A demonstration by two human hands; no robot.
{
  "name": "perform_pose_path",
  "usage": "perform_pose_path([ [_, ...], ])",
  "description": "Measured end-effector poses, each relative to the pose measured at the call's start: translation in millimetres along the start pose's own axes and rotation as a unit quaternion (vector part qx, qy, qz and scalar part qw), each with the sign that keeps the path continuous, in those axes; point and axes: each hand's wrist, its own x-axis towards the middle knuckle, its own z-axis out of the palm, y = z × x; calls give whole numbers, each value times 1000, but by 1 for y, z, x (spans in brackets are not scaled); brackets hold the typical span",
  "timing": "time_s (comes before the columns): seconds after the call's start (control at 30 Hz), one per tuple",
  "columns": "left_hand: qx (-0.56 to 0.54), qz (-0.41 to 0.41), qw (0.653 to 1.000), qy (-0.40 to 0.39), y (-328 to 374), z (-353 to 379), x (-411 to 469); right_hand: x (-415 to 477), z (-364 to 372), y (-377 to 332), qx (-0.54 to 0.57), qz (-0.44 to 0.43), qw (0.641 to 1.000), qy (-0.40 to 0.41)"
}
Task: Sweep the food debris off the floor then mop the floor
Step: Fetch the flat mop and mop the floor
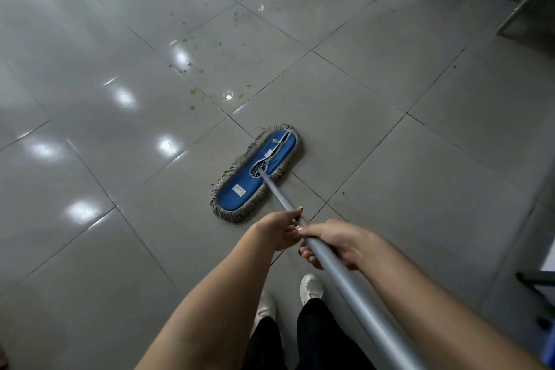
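The flat blue mop head lies on the tiled floor, its long axis running from near-left to far-right. Brown food spots are scattered just beyond it. Its grey handle slants back towards the person. With both forearms outstretched, the left hand grips the handle ahead of the right hand, fingers curled round it.
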Motion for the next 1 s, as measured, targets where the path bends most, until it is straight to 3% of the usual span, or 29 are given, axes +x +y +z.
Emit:
perform_pose_path([
  [0.2, -112, 10, 991, -78, -25, -10, -11, -2, 23, 21, 9, 13, 999, 46],
  [0.33, -127, 7, 987, -99, -45, 1, -7, 1, 19, 30, -26, 27, 995, 89],
  [0.67, -151, 9, 988, -19, -2, 25, 1, 16, -11, -10, -117, 30, 989, 87],
  [1.0, -133, -7, 990, 33, 48, 30, 18, 36, -25, -54, -103, 38, 992, 54],
])
